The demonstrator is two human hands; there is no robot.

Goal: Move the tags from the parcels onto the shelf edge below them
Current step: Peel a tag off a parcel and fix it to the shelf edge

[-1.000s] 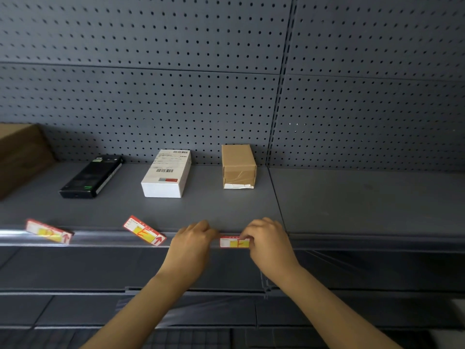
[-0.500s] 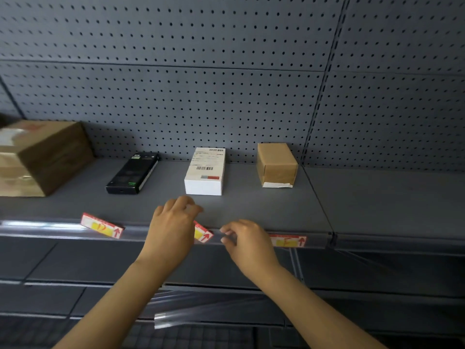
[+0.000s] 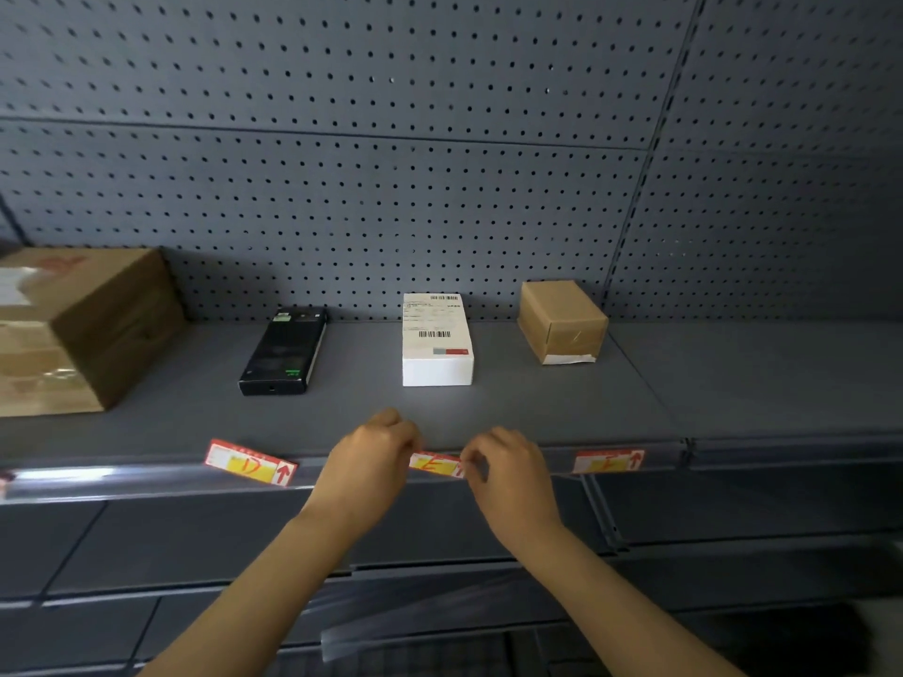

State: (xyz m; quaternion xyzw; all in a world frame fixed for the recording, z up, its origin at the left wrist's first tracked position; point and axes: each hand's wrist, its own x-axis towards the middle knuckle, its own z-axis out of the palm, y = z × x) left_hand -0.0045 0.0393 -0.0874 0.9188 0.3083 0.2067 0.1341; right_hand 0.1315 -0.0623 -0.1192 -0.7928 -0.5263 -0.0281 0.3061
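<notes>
Am holding middle tag (image 3: 435,464) at both ends: left hand (image 3: 371,461) pinching its left end, right hand (image 3: 508,469) pinching right. Tag lying lengthwise along shelf edge (image 3: 146,476), slightly tilted, directly below white parcel (image 3: 436,340). Am judging levelling into strip is coming.

Single view only, a wide-angle head camera. It stands in front of the grey metal shelf (image 3: 488,412), close to its front edge, facing forward and slightly down. The dark grey perforated back panel (image 3: 342,188) fills the upper half of the frame; lower shelf levels occupy the bottom. Both forearms enter from the lower edge. Straight lines bow toward the margins.
</notes>
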